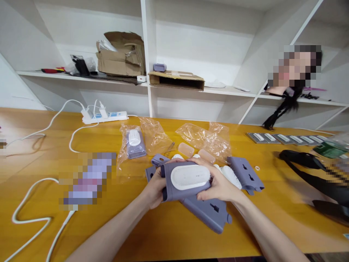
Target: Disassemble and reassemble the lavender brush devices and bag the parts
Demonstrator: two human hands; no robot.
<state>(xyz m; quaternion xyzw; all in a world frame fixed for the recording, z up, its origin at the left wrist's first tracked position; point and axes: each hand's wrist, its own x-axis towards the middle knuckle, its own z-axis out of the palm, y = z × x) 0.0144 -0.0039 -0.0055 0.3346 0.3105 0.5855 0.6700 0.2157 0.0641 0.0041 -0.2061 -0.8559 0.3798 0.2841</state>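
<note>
Both hands hold a purple plastic case (167, 182) above the table. A white oval brush-like piece (190, 176) sits on its upward face, with short bristles at its right end. My left hand (156, 187) grips the left end, its fingers partly hidden behind. Wrapped round the right end is my right hand (222, 183), thumb at the lower edge. Below the case lies a purple panel (209, 211) with a dark slot. Another purple panel (245, 173) rests to the right, beside white oval parts (231, 176). Two pale pink oval pieces (186, 149) lie just behind the hands.
A bagged purple case with a white brush (133, 140) stands behind left. Clear plastic bags (201, 136) lie at the back. To the left are a blurred-out device (91, 178), white cables and a power strip (109, 117). Grey plates (285, 139) and a black strap-like object (305, 171) lie right.
</note>
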